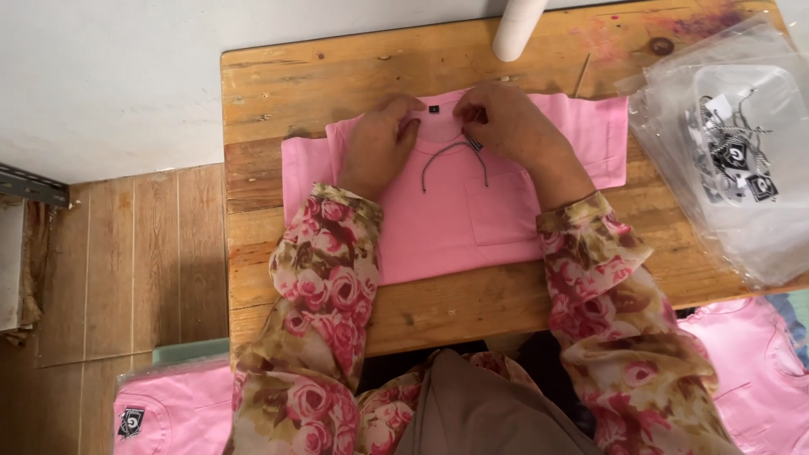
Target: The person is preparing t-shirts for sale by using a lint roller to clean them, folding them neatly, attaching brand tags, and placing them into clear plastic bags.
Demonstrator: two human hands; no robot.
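Both hands at the collar of a pink shirt (455,211) lying flat mid-table (278,93). Left hand (381,143) presses, fingers together; right hand (506,126) pinches a thin cord (451,152). Shirt judged light, soft, limp; best taken at the collar or shoulders.

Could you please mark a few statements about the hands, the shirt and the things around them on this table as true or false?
1. Both hands, the left hand and the right hand, rest at the neckline of the pink shirt. True.
2. The shirt lies on a glass table. False: the table is wooden.
3. A grey cord lies below the collar. True.
4. The clear plastic bags lie by the left hand. False: they lie to the right.
5. The shirt has a chest pocket. True.
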